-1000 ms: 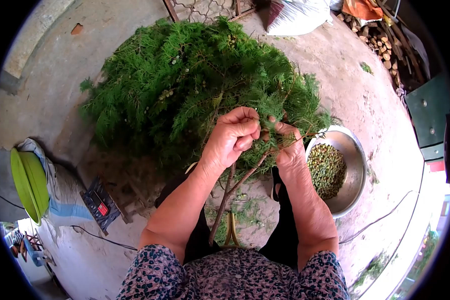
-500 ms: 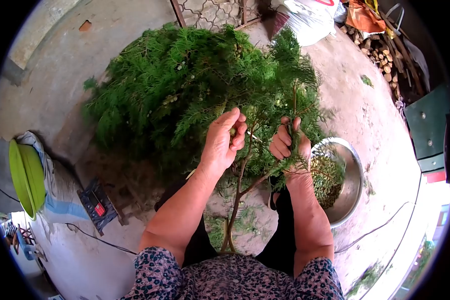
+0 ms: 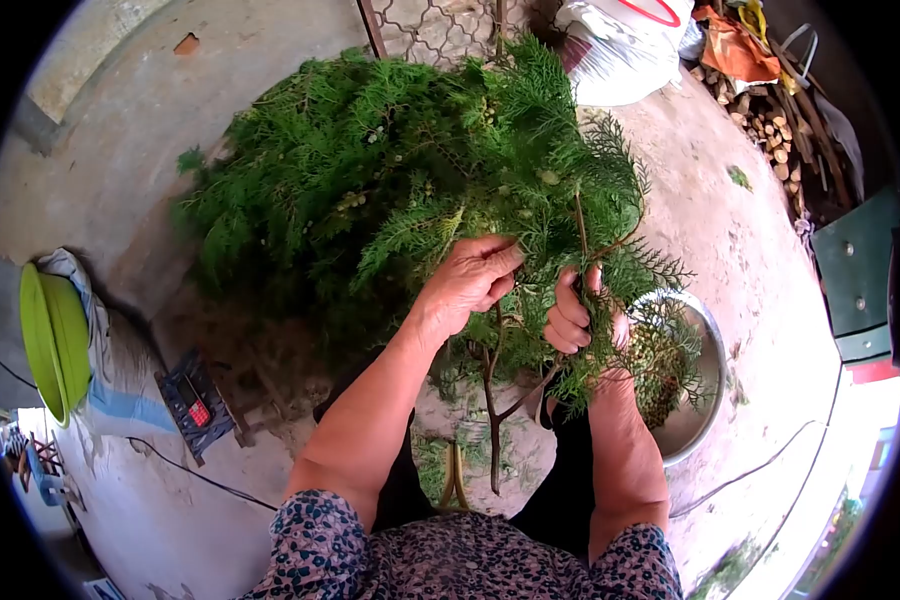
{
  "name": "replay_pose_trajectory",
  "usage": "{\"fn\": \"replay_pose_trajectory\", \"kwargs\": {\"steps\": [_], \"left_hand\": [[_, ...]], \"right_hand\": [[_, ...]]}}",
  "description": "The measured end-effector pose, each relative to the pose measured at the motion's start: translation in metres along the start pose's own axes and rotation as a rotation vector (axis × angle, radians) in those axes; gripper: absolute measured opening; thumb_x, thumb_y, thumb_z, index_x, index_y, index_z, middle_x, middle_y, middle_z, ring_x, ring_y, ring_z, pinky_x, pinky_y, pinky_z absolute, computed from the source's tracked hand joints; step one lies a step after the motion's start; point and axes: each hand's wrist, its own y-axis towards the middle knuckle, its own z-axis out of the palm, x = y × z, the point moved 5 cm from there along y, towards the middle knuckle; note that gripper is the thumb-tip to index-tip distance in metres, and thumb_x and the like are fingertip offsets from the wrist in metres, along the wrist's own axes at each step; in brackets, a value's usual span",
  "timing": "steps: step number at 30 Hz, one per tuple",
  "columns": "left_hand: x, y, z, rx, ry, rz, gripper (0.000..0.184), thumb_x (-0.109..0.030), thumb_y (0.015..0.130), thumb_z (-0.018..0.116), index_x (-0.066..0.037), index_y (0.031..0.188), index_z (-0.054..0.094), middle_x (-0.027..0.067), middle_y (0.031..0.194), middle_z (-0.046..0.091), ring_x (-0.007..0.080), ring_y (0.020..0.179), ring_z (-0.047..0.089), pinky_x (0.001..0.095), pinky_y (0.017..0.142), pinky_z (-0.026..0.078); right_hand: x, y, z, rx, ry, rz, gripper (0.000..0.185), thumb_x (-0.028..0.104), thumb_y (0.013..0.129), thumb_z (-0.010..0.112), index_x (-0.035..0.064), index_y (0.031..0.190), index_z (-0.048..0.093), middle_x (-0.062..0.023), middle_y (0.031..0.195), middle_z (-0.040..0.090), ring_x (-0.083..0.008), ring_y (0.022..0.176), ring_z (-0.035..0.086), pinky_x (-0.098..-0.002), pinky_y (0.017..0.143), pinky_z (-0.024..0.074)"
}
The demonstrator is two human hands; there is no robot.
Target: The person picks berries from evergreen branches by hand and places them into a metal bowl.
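Note:
My right hand (image 3: pixel 573 318) is wrapped around a forked evergreen branch (image 3: pixel 493 420), whose bare brown stem points down between my knees. Its green, flat-leaved sprays spread above and around my fingers. Just left of it, my left hand (image 3: pixel 470 283) is closed in a pinch at the edge of this foliage; what lies between the fingertips is hidden. Beyond both hands lies a large heap of cut evergreen branches (image 3: pixel 310 170) with small pale green cones among the leaves. Beside my right forearm stands a metal bowl (image 3: pixel 708 400) holding many small green-brown cones (image 3: pixel 658 375), partly covered by sprays.
To the left are a lime-green basin (image 3: pixel 52 345), a pale sack (image 3: pixel 125 385) and a dark device with a red panel (image 3: pixel 195 410). A white bag (image 3: pixel 620 60) and stacked firewood (image 3: pixel 770 135) stand at the back right. A thin cable (image 3: pixel 745 468) crosses the floor at right.
My left hand has moved up and right to the foliage, its fingers turned to a pinch. The branch in my right hand has shifted, its stem end now lower and farther right.

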Motion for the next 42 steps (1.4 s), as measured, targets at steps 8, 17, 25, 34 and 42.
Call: {"fn": "replay_pose_trajectory", "kwargs": {"steps": [8,17,25,34,42], "left_hand": [[-0.015,-0.005,-0.015,-0.258,-0.095,0.158,0.011,-0.017,0.084,0.057,-0.007,0.083,0.054,-0.0064,0.053,0.036,0.0023,0.042,0.028,0.018,0.035,0.017],[-0.052,-0.014,-0.014,-0.408,0.388,0.818,0.025,-0.006,0.078,0.063,-0.004,0.103,0.057,-0.003,0.074,0.055,0.0031,0.059,0.044,0.0167,0.053,0.039],[-0.047,-0.011,-0.018,-0.394,0.387,0.876,0.018,-0.003,0.076,0.064,-0.001,0.092,0.058,-0.0004,0.069,0.057,0.0053,0.058,0.049,0.0193,0.051,0.041],[-0.023,-0.008,-0.06,-0.681,-0.426,0.399,0.007,-0.002,0.078,0.06,0.0,0.084,0.059,-0.0014,0.06,0.051,0.0025,0.04,0.031,0.0198,0.033,0.019],[-0.052,-0.017,-0.04,-0.363,-0.649,0.457,0.019,-0.024,0.085,0.055,-0.006,0.084,0.056,0.0027,0.07,0.055,0.0037,0.038,0.033,0.0187,0.036,0.023]], "right_hand": [[-0.003,-0.001,-0.003,0.114,-0.036,0.069,0.04,0.034,0.093,0.031,-0.0012,0.105,0.047,0.0015,0.055,0.037,-0.0095,0.038,0.031,-0.0268,0.037,0.024],[-0.02,-0.002,-0.007,0.088,-0.116,0.216,0.044,0.037,0.09,0.038,-0.0044,0.1,0.048,0.0009,0.052,0.036,-0.0111,0.035,0.03,-0.028,0.035,0.0224],[-0.027,-0.003,-0.002,0.038,-0.149,0.256,0.045,0.041,0.086,0.045,-0.0031,0.094,0.049,0.0003,0.049,0.034,-0.0121,0.034,0.029,-0.0282,0.034,0.021],[-0.032,-0.016,-0.024,-0.124,-0.247,0.247,0.03,0.039,0.081,0.051,0.0109,0.091,0.048,-0.0134,0.092,0.049,-0.0111,0.044,0.033,-0.0256,0.037,0.0245],[-0.018,-0.014,0.007,0.073,-0.079,0.129,0.037,0.035,0.091,0.038,0.0004,0.097,0.048,-0.0008,0.051,0.04,-0.0121,0.036,0.034,-0.0286,0.035,0.0262]]}}
